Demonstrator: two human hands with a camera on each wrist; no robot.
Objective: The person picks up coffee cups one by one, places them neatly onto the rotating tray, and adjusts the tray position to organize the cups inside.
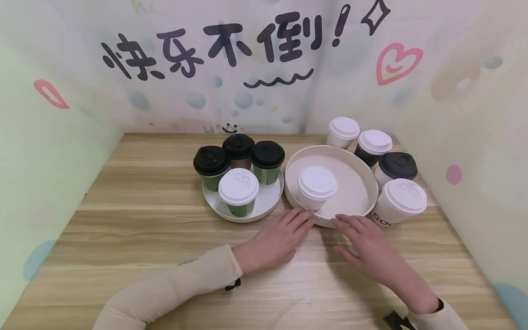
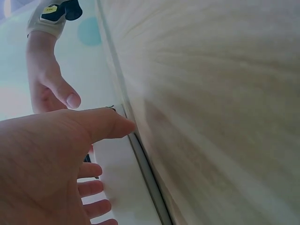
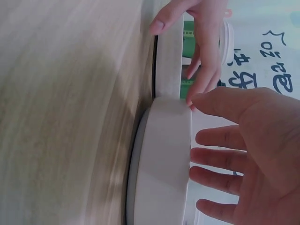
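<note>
My left hand (image 1: 275, 239) reaches to the near-left rim of a round cream tray (image 1: 350, 185), its fingers fairly straight and its fingertips right at the rim. At the near-right rim is my right hand (image 1: 369, 247), fingers spread and extended; the right wrist view shows its fingertips (image 3: 204, 176) beside the tray's upper edge. Neither hand grips anything. Inside the tray, towards its near-left side, a paper cup with a white lid (image 1: 317, 183) stands upright. In the left wrist view, the thumb (image 2: 115, 124) points across the tray's side wall.
Left of the tray is a white round plate (image 1: 270, 204) bearing several lidded cups: a white-lidded green cup (image 1: 238, 190) in front, black-lidded ones behind. More lidded cups, including a white cup (image 1: 400, 199) with black lettering, curve round the tray's right side on the wooden table (image 1: 136, 220).
</note>
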